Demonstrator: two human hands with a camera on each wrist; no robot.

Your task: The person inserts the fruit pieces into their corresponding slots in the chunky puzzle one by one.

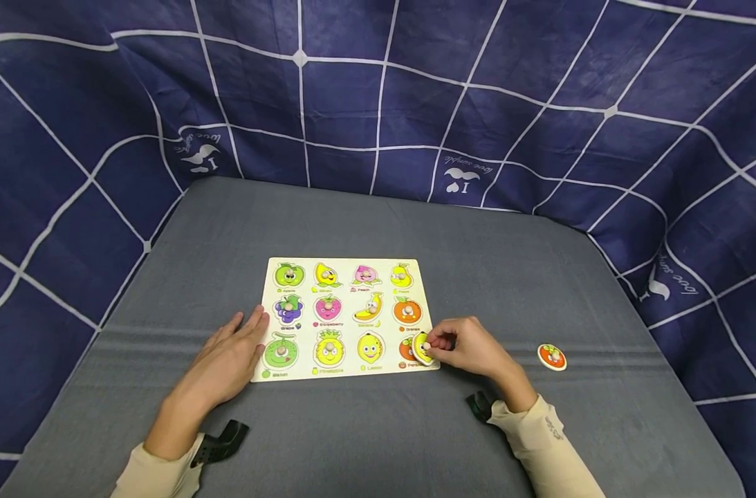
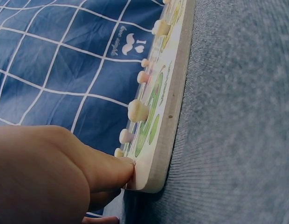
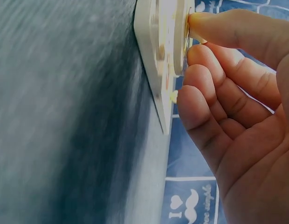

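Observation:
A wooden knob puzzle board (image 1: 349, 330) with rows of printed fruits lies flat on the grey table. My right hand (image 1: 477, 348) pinches a yellow fruit puzzle piece (image 1: 421, 349) by its knob, thumb against fingers. That piece stands tilted over the board's lower right corner and partly covers the persimmon picture (image 1: 406, 348). In the right wrist view the yellow piece (image 3: 180, 42) is seen edge-on close to the board. My left hand (image 1: 227, 360) rests at the board's left edge, fingers extended; its thumb (image 2: 112, 170) touches the corner near the melon piece (image 1: 281, 353).
A round orange-red puzzle piece (image 1: 552, 357) with a knob lies on the table to the right of my right hand. The lemon picture (image 1: 371, 348) on the board shows no knob. Blue cloth with white lines (image 1: 340, 97) hangs behind the table (image 1: 477, 256) and along its sides.

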